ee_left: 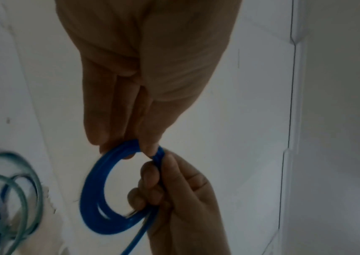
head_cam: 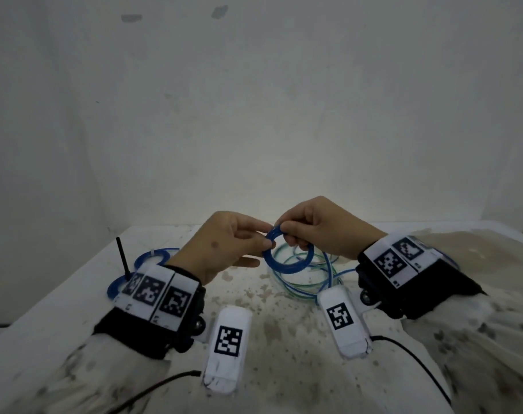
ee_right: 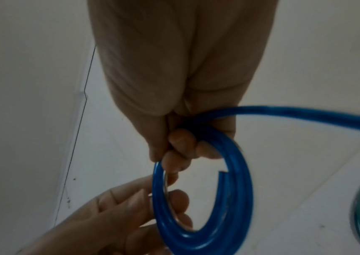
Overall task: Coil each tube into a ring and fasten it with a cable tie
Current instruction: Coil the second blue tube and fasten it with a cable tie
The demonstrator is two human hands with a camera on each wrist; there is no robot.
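A blue tube wound into a small ring (head_cam: 287, 258) hangs above the table between both hands. My left hand (head_cam: 239, 246) pinches the ring's left side between thumb and fingertips (ee_left: 100, 138). My right hand (head_cam: 311, 228) grips the ring's upper right, fingers curled round the coils (ee_right: 181, 146). The ring (ee_left: 94, 203) has several turns, and its cut end (ee_right: 223, 172) shows inside the loop. A free length of the blue tube (ee_right: 305, 113) runs off to the right from my right hand.
Loose blue and green tubes (head_cam: 302, 279) lie tangled on the stained white table (head_cam: 269, 324) below the ring. Two coiled blue rings (head_cam: 155, 255) and a black upright stick (head_cam: 123, 258) sit at the left. A white wall stands close behind.
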